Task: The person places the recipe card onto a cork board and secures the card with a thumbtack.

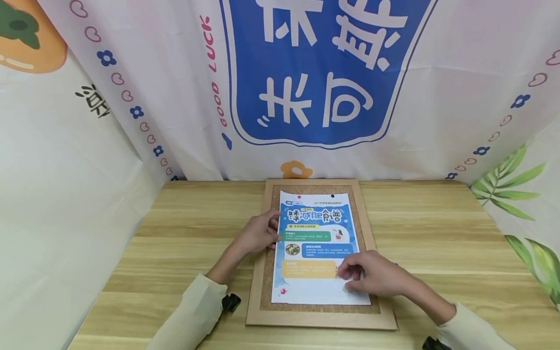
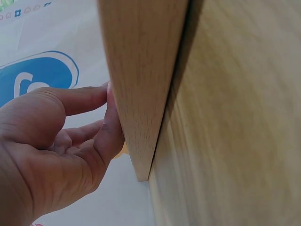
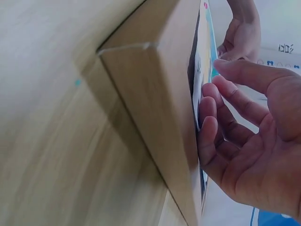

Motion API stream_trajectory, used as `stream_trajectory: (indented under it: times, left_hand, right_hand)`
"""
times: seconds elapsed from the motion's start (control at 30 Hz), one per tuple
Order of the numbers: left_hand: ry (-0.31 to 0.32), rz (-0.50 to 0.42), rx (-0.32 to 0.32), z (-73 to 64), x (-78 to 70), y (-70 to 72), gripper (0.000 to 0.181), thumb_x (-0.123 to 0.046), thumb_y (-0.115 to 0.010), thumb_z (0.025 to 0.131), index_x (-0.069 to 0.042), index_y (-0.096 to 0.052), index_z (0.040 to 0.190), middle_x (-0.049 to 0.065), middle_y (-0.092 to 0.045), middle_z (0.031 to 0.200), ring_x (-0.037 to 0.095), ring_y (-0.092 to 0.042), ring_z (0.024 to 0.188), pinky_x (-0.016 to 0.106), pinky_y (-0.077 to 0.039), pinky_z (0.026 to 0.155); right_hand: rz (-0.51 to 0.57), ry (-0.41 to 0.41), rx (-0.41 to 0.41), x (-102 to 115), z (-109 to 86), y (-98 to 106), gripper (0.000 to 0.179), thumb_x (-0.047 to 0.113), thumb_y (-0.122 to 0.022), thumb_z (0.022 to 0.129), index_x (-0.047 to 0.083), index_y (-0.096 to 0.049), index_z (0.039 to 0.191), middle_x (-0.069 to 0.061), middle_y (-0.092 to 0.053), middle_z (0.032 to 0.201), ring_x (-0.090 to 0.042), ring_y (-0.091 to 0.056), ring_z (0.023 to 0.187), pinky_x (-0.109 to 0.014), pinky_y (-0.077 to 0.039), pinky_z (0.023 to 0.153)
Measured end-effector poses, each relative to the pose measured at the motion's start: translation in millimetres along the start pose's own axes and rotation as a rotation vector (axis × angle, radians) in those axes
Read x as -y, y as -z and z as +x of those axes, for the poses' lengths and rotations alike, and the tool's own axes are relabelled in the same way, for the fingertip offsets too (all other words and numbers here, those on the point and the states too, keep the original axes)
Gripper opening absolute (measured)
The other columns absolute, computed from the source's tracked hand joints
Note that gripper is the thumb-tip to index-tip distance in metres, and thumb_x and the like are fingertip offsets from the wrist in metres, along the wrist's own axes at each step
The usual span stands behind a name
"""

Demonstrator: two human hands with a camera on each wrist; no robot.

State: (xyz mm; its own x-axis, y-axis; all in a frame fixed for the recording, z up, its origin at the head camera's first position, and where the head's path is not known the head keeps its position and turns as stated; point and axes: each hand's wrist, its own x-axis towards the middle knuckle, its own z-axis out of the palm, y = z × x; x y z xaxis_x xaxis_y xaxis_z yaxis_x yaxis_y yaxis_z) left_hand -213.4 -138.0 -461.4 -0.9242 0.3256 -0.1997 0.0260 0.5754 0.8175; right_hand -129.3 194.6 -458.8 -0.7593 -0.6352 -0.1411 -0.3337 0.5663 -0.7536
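Observation:
A printed sheet of paper (image 1: 321, 291), blue and white with coloured text boxes, lies on a wood-framed cork board (image 1: 267, 308). Push pins show on it: a pink one (image 1: 299, 197) top left, a black one (image 1: 332, 196) top right, and a pink one (image 1: 283, 291) bottom left. My left hand (image 1: 258, 233) rests at the sheet's left edge, fingers bent loosely, thumb and fingertips by the board's frame (image 2: 141, 84). Over the lower right of the sheet is my right hand (image 1: 376, 274), its fingers (image 3: 207, 134) loosely curled, with nothing visible between thumb and index finger.
The board lies on a wood-grain table (image 1: 192, 214). A small purple thing (image 1: 395, 264) shows just behind the right hand. Behind the table hangs a printed white cloth (image 1: 183, 121) with a blue emblem.

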Motion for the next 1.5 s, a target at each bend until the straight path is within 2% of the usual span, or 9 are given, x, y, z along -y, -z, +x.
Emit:
stream_trajectory:
  times: [0.37,0.6,0.83,1.07,1.27,1.5]
  left_hand:
    - [0.004,-0.02,0.006,-0.4,-0.3,0.3,0.071,0.009,-0.073,0.095,-0.004,-0.047,0.16,0.015,-0.063,0.113,0.017,-0.07,0.081,0.029,-0.065,0.065]
    - [0.011,-0.015,0.002,0.1,-0.4,0.2,0.072,0.009,-0.073,0.095,-0.005,-0.047,0.16,0.015,-0.063,0.113,0.017,-0.069,0.081,0.029,-0.065,0.065]
    - [0.003,-0.008,0.0,-0.8,-0.9,0.1,0.07,0.009,-0.073,0.095,-0.004,-0.048,0.159,0.014,-0.064,0.113,0.017,-0.07,0.082,0.029,-0.065,0.065]
    - [-0.007,-0.009,-0.003,-0.9,-1.1,0.3,0.07,0.009,-0.073,0.095,-0.003,-0.048,0.159,0.014,-0.064,0.113,0.017,-0.07,0.081,0.029,-0.066,0.065]
    - [0.001,-0.006,-0.002,-1.2,-1.1,0.4,0.07,0.009,-0.074,0.095,-0.003,-0.047,0.159,0.014,-0.064,0.113,0.016,-0.07,0.081,0.029,-0.065,0.065]
    - [-0.004,0.007,-0.009,-1.8,-1.3,0.1,0.07,0.008,-0.074,0.095,-0.004,-0.048,0.159,0.014,-0.064,0.113,0.016,-0.07,0.082,0.028,-0.066,0.066]
  right_hand:
    - [0.001,-0.027,-0.08,-12,-20.5,12,0.017,0.015,-0.083,0.093,0.014,-0.077,0.108,0.008,-0.068,0.093,-0.001,-0.059,0.082,-0.02,-0.056,0.071]
    - [-0.031,-0.019,-0.164,-24,-36.1,20,0.015,0.016,-0.081,0.095,0.014,-0.077,0.109,0.01,-0.072,0.095,0.001,-0.061,0.083,-0.021,-0.057,0.069]
    - [-0.031,-0.069,-0.217,-37,-52.0,29,0.018,0.021,-0.084,0.093,0.016,-0.078,0.11,0.01,-0.073,0.094,0.001,-0.062,0.084,-0.021,-0.055,0.068]
    - [-0.071,-0.096,-0.281,-51,-66.0,37,0.018,0.017,-0.082,0.094,0.013,-0.077,0.111,0.006,-0.075,0.099,0.002,-0.063,0.087,-0.022,-0.058,0.069]
    - [-0.067,-0.114,-0.297,-57,-72.8,40,0.022,0.015,-0.082,0.095,0.008,-0.076,0.114,-0.002,-0.077,0.107,0.002,-0.065,0.088,-0.022,-0.059,0.069]
    - [-0.074,-0.168,-0.295,-62,-74.8,40,0.023,0.013,-0.083,0.093,0.009,-0.076,0.114,-0.001,-0.076,0.107,0.001,-0.064,0.086,-0.022,-0.058,0.07]
